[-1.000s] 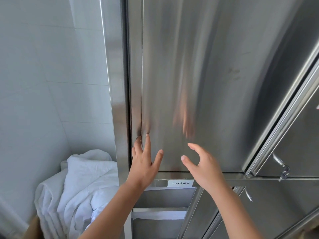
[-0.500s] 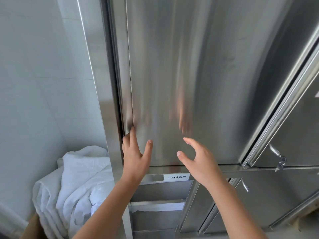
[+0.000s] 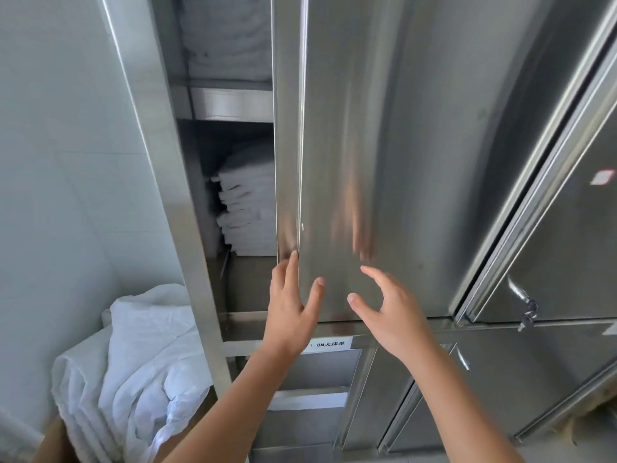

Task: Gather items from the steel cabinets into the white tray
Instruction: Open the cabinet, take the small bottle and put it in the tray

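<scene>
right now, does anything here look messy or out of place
Yes: a crumpled heap of white linen lies bundled left of the steel cabinet, unlike the neatly folded white stack on its shelf.

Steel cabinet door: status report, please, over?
Left hand open, fingertips on steel cabinet door edge. Right hand open, empty. Door ajar, partly hiding folded white linens.

We log white tiled wall (image 3: 56,168) at left; crumpled white linen heap (image 3: 140,362) low beside it; light soft, even.
</scene>
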### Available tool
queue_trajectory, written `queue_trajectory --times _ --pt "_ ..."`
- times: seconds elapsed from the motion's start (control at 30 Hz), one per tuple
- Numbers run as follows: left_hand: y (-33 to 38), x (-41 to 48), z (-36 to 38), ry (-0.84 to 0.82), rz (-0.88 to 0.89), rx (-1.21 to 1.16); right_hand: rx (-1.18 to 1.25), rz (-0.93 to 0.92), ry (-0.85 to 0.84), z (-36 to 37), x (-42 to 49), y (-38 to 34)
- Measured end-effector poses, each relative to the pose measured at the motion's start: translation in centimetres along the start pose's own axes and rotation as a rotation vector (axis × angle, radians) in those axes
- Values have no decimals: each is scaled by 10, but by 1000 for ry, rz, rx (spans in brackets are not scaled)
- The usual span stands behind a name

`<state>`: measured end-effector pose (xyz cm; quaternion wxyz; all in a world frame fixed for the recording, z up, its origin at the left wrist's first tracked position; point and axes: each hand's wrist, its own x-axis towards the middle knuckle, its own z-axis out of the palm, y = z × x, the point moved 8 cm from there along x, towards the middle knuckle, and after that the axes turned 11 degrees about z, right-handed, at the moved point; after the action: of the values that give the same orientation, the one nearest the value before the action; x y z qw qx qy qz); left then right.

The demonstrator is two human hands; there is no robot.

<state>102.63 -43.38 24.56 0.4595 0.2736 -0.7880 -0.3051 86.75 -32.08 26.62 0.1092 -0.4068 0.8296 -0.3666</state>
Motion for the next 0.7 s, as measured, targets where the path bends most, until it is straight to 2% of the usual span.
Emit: queue_trajectory --times 0.43,0.7 --pt "30 6 76 -160 146 40 -33 133 127 -61 -15 59" --pt "33 5 77 -151 179 52 -48 117 148 -70 -17 58"
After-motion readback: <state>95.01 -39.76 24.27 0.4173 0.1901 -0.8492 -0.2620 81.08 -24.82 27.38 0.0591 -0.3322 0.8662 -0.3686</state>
